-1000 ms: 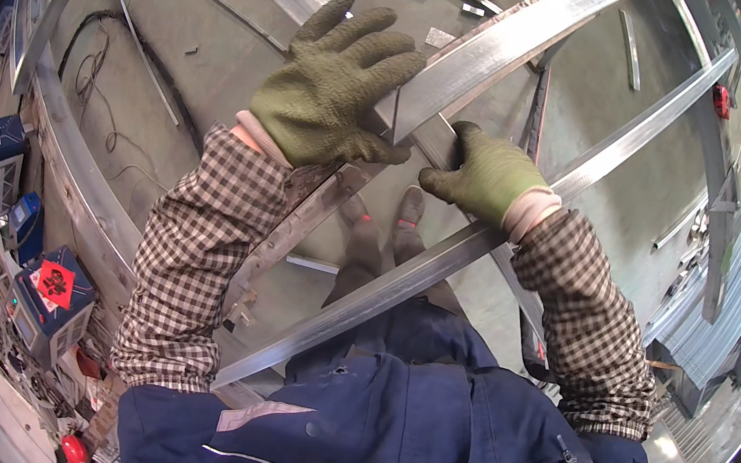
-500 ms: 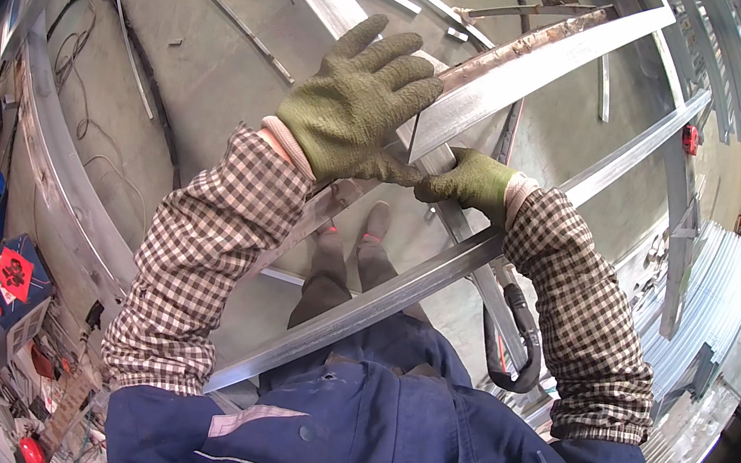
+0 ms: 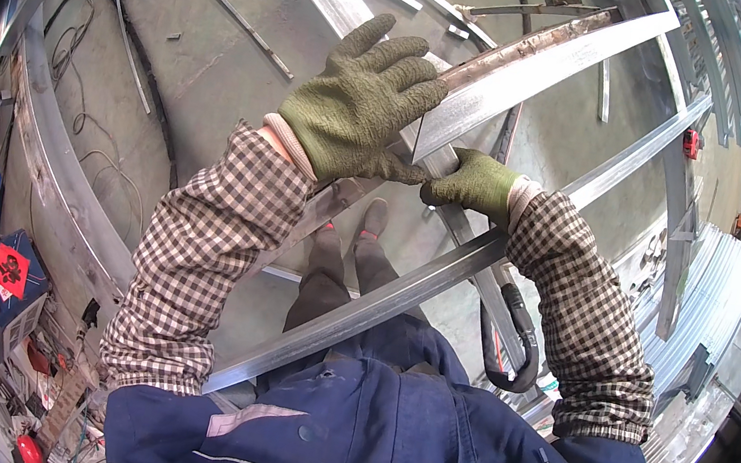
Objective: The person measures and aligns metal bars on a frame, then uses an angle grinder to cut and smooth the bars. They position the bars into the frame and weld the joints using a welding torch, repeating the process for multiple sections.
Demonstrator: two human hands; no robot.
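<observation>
Both my hands wear green work gloves. My left hand (image 3: 365, 106) lies flat with its fingers spread, over the place where metal bars meet. Its fingertips touch the near end of a silver square tube (image 3: 547, 76), which points away to the upper right. My right hand (image 3: 475, 186) is closed around a thinner metal bar (image 3: 459, 226) just below that end, its fingers partly hidden under it. The two thumbs almost meet. Another long metal tube (image 3: 360, 299) runs diagonally in front of my body, below both hands.
A rusty-edged bar (image 3: 532, 45) lies along the silver tube. A black hooked handle (image 3: 521, 345) hangs by my right forearm. Blue machines (image 3: 14, 274) stand at left, near cables. Silver profiles (image 3: 700, 300) are stacked at right. A red tape measure (image 3: 691, 143) rests on a frame bar.
Almost nothing differs. The view has shifted slightly, and both hands keep their places at the metal joint.
</observation>
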